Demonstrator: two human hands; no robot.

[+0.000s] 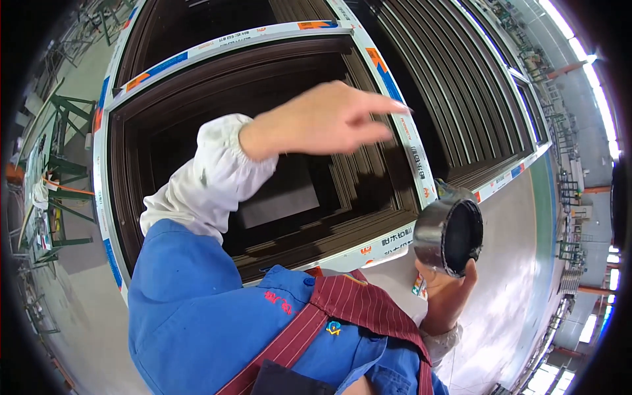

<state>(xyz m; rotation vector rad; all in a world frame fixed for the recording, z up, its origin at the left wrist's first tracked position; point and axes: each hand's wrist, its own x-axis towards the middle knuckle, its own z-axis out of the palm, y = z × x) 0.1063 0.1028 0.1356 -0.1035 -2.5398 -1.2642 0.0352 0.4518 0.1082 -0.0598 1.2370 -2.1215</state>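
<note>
My left hand (329, 122) reaches across over a dark brown frame (125, 191) edged with white printed tape. Its index finger is stretched out, and another digit stands apart below it. The hand is slightly blurred. The fingertip lies over the frame's taped right edge (408, 141); whether it touches cannot be told. At the right, my right hand (444, 293) grips a round dark tin (431, 234), tilted so that its mouth faces right. The inside of the tin is black, and a dark smear sits on its rim. Part of my right hand is hidden behind the tin.
Nested frames fill the inside of the near one. A second stack of long dark frames (454, 85) stands beyond it at the right. Green metal stands (66, 131) are on the left. Pale floor (500, 289) runs along the right, with racks farther off.
</note>
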